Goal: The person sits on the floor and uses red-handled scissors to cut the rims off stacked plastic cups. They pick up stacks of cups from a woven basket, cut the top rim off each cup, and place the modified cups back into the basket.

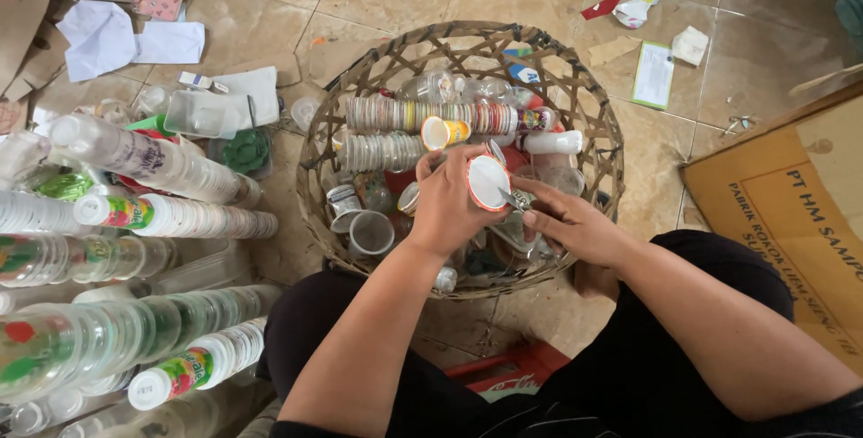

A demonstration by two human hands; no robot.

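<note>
Both your hands meet over the woven basket (589, 114): your left hand (447, 206) clasps a small plastic cup (487, 183) mouth-up, so your right hand (568, 222), at its 4 o'clock, can pinch the foil lid. Inside the basket, at 12 o'clock, lie nested cup stacks (422, 116) and loose cups.

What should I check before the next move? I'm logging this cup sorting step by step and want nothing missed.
1. Left hand grips the small cup: ok.
2. Right hand at the cup's rim, pinching something thin: ok; what it pinches, cannot tell.
3. Cup is empty inside: cannot tell, only a white face shows.
4. Hands are over the woven basket: ok.
5. Stacked cup rows lie within reach on the left: ok.
</note>
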